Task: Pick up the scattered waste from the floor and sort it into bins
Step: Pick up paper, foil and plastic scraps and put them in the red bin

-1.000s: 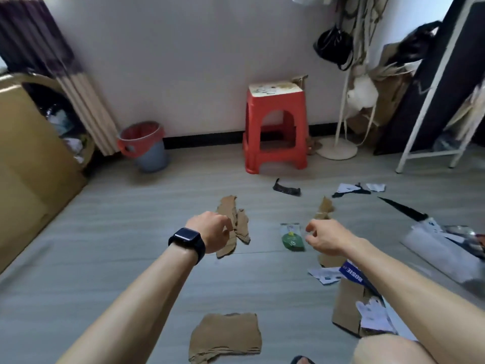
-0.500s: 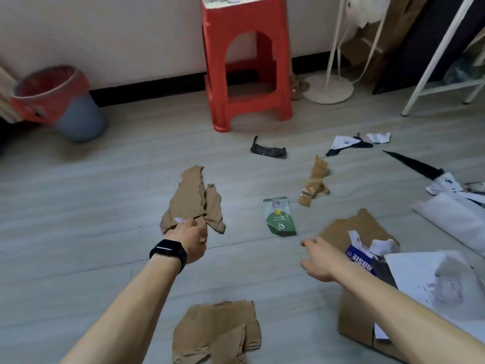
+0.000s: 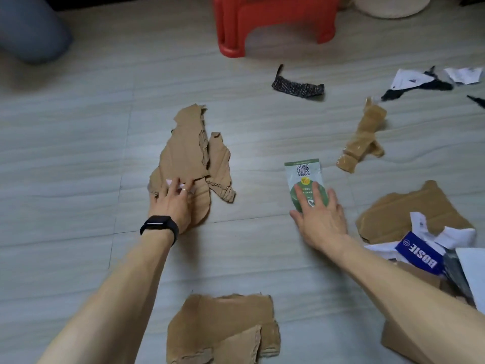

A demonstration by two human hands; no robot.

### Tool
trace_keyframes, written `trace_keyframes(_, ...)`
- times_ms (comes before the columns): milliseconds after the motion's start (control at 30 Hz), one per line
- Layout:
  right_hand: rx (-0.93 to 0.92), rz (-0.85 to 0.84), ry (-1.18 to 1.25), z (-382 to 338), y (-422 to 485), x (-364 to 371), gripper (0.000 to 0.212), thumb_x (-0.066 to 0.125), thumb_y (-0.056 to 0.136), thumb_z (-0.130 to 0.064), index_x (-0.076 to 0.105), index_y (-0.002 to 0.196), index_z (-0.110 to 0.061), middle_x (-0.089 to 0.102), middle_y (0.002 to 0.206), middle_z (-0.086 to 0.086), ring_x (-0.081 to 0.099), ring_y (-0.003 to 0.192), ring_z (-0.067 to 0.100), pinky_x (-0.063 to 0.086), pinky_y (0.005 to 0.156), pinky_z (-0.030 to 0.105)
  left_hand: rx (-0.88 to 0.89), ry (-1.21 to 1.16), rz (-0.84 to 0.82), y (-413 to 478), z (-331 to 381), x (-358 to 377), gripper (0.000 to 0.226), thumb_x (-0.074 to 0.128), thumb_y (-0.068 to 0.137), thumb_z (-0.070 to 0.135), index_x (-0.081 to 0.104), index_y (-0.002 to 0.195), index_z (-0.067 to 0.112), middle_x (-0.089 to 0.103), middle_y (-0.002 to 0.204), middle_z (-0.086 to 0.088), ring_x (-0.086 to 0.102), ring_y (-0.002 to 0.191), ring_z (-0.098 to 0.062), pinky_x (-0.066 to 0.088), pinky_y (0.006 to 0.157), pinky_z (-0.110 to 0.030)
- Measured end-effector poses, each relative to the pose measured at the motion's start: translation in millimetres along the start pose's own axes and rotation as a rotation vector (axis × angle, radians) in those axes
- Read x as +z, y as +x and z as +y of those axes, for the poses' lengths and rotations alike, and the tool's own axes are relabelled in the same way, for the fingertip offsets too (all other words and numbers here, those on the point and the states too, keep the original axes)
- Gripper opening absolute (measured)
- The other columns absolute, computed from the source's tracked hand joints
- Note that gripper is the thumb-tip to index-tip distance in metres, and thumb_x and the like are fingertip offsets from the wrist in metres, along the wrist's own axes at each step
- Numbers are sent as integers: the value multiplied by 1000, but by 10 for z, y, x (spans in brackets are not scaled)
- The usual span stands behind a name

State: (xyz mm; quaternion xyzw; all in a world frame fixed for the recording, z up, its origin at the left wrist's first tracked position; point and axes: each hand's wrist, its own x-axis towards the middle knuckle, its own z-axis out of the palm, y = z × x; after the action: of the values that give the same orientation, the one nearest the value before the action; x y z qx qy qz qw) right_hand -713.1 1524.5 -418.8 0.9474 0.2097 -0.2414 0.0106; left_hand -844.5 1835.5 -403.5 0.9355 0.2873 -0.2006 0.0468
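Observation:
Torn brown cardboard (image 3: 183,151) lies on the grey floor at centre left. My left hand (image 3: 172,203), with a black watch on the wrist, rests on its near end with fingers spread. A small pink scrap shows under those fingers. A green and white packet (image 3: 304,174) lies flat to the right. My right hand (image 3: 319,216) lies on the packet's near half, fingers straight. Another cardboard piece (image 3: 223,329) sits close to me at the bottom. A crumpled strip of brown tape (image 3: 363,139) lies further right.
A red plastic stool (image 3: 275,19) stands at the top centre, a grey bin (image 3: 29,30) at the top left. A black patterned scrap (image 3: 298,86), white and black paper bits (image 3: 409,80), and a pile of cardboard and a blue label (image 3: 417,253) fill the right side.
The view has dropped and closed in on the floor. Both hands reached forward and down: the left onto the torn cardboard, the right onto the green packet.

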Motion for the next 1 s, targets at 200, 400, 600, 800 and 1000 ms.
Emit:
trace_keyframes(200, -118, 5, -237, 98, 17, -194, 44, 39, 105, -32, 33, 148, -35, 45, 139, 7, 49, 117, 35, 47, 88, 38, 27, -249, 142, -583, 161, 373, 22, 47, 102, 22, 57, 120, 15, 51, 115, -12, 48, 110, -34, 50, 79, -47)
trace_keyframes(400, -116, -266, -343, -127, -573, -207, 40, 41, 100, -14, 54, 137, -21, 55, 136, 12, 56, 124, 33, 47, 98, 37, 167, -103, 23, -1233, 209, 284, 33, 47, 95, 7, 62, 120, 23, 61, 116, -4, 57, 108, -29, 48, 77, -36)
trace_keyframes(600, -295, -517, -385, -864, -1308, -483, 37, 67, 85, -10, 68, 121, -14, 68, 122, 12, 66, 111, 31, 52, 87, 33, 102, -98, 120, -1940, -463, -485, 27, 47, 100, 15, 66, 105, 34, 64, 109, 3, 61, 100, -26, 38, 69, -30)
trace_keyframes(800, -555, -236, -252, -1850, -2231, -1385, 11, 58, 85, -26, 63, 78, -20, 68, 79, 5, 64, 72, 27, 55, 60, 32, -135, -231, 228, -3093, -1469, -1289, 28, 55, 95, 13, 71, 86, 35, 70, 97, 3, 67, 93, -20, 48, 67, -28)
trace_keyframes(1000, -860, -70, -215, -2909, -3396, -1823, 33, 44, 95, -39, 69, 90, -18, 70, 70, 5, 67, 67, 28, 56, 59, 35, -403, -433, 400, -4542, -2470, -1290, 26, 64, 87, 20, 65, 73, 42, 75, 90, 7, 70, 90, -14, 55, 77, -28)
